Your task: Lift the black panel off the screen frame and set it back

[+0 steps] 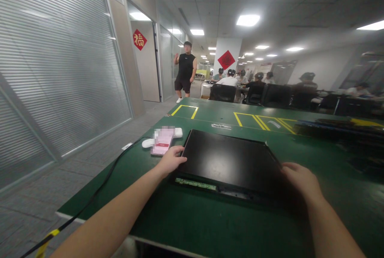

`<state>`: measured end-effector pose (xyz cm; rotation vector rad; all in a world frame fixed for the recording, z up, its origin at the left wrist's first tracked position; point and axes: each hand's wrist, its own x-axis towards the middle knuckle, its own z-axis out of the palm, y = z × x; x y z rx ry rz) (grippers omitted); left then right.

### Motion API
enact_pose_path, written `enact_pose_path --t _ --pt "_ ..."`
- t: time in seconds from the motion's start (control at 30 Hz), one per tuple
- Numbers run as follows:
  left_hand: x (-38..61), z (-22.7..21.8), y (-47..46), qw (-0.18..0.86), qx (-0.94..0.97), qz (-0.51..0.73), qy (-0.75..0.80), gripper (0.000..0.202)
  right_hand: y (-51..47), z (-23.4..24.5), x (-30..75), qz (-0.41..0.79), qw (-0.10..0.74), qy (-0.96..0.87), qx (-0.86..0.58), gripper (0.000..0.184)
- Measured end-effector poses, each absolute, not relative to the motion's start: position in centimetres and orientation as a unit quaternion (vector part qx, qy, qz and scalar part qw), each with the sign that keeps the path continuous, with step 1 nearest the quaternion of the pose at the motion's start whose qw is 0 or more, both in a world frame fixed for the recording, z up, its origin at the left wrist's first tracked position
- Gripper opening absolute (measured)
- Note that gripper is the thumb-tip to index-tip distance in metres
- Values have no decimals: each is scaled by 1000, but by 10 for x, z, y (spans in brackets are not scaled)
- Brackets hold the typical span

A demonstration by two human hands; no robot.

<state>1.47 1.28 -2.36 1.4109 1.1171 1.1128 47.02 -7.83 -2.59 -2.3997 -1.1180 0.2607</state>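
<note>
A flat black LCD panel [231, 160] lies face up in front of me, low over the green table. Along its near edge runs a narrow green circuit board [195, 184]. My left hand [172, 161] grips the panel's left edge, thumb on top and fingers at the side. At the opposite edge, my right hand [300, 176] is closed on the panel's right side, its fingertips partly hidden. Whether the panel rests fully on the table or is slightly raised, I cannot tell.
A phone [162, 142] with a pink screen lies left of the panel, beside a white object [147, 143]. A black cable [105, 180] crosses the left table edge. Dark stacked items [330, 128] sit at the right. A person [186, 68] stands beyond the table [228, 226]; others sit farther back.
</note>
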Motion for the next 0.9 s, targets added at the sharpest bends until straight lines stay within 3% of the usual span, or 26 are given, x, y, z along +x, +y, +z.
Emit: enact_pose_path --t 0.7,0.9 --pt "12 -47 25 344 673 363 544 35 -80 -23 467 84 252 -415 -870 36" --pt "10 -49 26 351 675 368 535 35 -79 -25 469 74 243 -409 -876 37"
